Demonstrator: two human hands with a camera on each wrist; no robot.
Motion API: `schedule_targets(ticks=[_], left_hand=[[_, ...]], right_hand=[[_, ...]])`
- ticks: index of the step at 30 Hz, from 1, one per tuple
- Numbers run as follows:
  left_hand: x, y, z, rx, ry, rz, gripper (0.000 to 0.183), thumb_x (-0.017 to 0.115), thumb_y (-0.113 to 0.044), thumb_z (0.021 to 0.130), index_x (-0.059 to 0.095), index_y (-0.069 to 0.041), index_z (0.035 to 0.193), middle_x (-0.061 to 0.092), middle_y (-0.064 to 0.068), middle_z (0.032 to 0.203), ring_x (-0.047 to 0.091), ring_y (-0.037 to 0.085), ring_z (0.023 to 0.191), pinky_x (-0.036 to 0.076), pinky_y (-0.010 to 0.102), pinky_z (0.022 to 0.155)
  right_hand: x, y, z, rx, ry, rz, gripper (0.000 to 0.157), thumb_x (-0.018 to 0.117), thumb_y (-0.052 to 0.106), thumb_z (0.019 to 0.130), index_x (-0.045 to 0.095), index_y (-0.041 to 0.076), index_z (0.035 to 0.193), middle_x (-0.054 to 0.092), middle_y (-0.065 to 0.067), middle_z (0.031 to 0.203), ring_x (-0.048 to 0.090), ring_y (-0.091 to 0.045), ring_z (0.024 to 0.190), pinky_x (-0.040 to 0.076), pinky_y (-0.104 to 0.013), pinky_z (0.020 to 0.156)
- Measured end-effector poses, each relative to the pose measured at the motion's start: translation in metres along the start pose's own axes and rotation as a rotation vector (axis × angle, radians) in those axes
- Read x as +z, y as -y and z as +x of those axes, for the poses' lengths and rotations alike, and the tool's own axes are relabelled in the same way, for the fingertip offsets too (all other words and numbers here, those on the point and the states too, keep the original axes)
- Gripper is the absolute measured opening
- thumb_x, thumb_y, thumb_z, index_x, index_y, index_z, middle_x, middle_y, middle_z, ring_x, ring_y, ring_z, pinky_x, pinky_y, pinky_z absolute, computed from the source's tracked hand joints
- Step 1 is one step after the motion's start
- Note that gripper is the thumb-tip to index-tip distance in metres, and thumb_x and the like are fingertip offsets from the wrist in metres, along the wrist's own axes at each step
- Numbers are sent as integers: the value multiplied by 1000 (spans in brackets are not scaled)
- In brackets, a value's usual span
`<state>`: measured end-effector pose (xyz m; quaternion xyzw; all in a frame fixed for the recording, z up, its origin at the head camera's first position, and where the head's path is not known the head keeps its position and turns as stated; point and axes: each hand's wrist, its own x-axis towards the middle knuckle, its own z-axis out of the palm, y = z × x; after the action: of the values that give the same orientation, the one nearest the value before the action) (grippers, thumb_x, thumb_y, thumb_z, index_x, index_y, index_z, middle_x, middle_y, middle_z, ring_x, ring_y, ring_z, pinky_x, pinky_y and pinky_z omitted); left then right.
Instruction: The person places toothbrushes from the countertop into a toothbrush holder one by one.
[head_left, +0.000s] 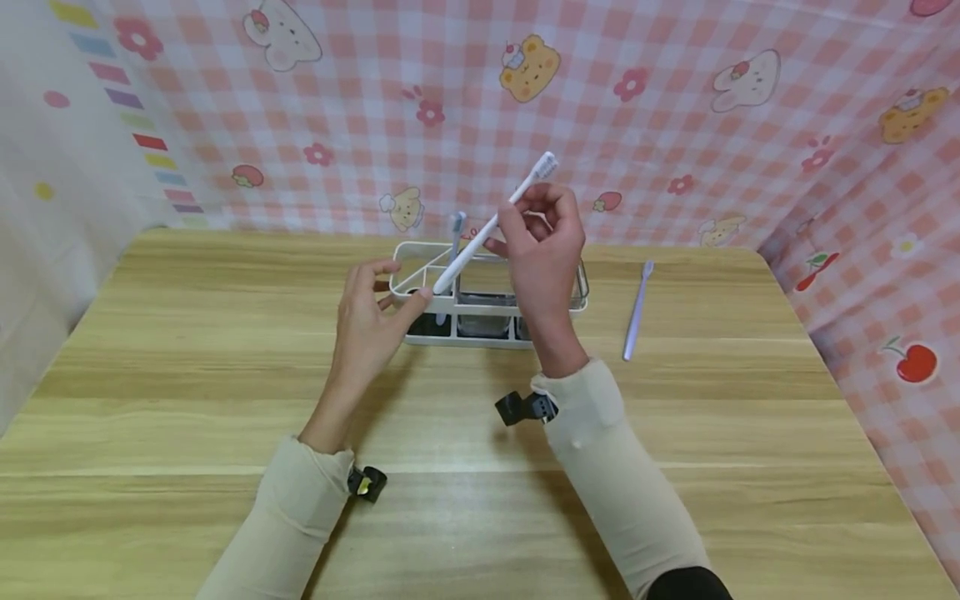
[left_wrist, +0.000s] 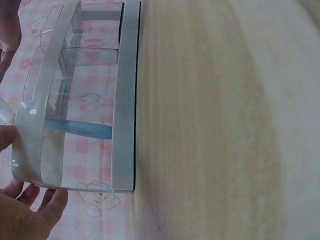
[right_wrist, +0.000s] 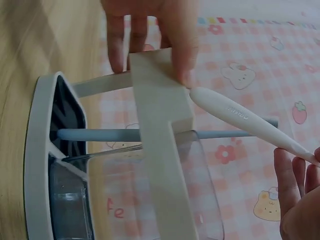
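A white toothbrush [head_left: 487,229] slants over a white and clear toothbrush holder [head_left: 417,250] at the middle of the wooden table [head_left: 187,375]. My right hand [head_left: 543,242] pinches its upper handle, bristles up. The handle's lower end [right_wrist: 235,114] is at the holder's top rim, next to my left hand's fingers [right_wrist: 150,30]. My left hand [head_left: 371,312] rests on the holder's near left corner [left_wrist: 30,165] with thumb and fingers. A blue-grey toothbrush [head_left: 454,229] stands in the holder, its handle [left_wrist: 80,128] visible through the clear wall.
A lilac toothbrush [head_left: 637,310] lies on the table right of the holder. A pink checked cloth with cartoon animals [head_left: 525,108] hangs behind and to the right. A pale curtain [head_left: 52,167] hangs on the left.
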<state>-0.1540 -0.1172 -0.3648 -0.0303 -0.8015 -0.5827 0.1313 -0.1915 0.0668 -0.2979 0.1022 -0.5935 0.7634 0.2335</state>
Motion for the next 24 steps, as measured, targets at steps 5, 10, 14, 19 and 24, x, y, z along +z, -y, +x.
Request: schedule_targets(ticks=[5,10,14,19,24], left_hand=[[0,0,1,8,-4,8,54,78,-19,90,53,3,132,48,15,130,52,28,113,52,37,102],[0,0,2,13,-5,8,54,78,-20,89,53,4,132,49,15,131,53,29,114,52,37,103],[0,0,1,15,-8,7,54,78,-20,89,53,3,131,49,15,130,53,29,113,52,38,102],[-1,0,0,14,-12,8,54,78,-20,89,54,3,131,49,15,130,53,29,113,53,38,102],[0,1,0,13,-11,5,54,79,-20,89,54,3,132,49,15,130,53,30,114,53,39,102]], right_hand=[[2,-4,-2,-19,-1,-18,16,62,-2,94,53,5,106,54,-5,95,63,-18,80,64,-39,68],[4,-9,-4,-34,20,-52,17,63,-1,94,53,4,107,54,-5,95,61,-17,80,64,-38,67],[6,-13,-8,-47,38,-91,16,63,-2,94,53,3,106,54,-4,95,61,-17,81,64,-38,65],[10,-17,-12,-46,57,-116,17,65,-2,93,53,2,104,54,-4,94,62,-18,82,64,-46,67],[11,-22,-17,-58,94,-156,17,66,1,94,53,2,105,55,-8,96,62,-20,84,65,-40,67]])
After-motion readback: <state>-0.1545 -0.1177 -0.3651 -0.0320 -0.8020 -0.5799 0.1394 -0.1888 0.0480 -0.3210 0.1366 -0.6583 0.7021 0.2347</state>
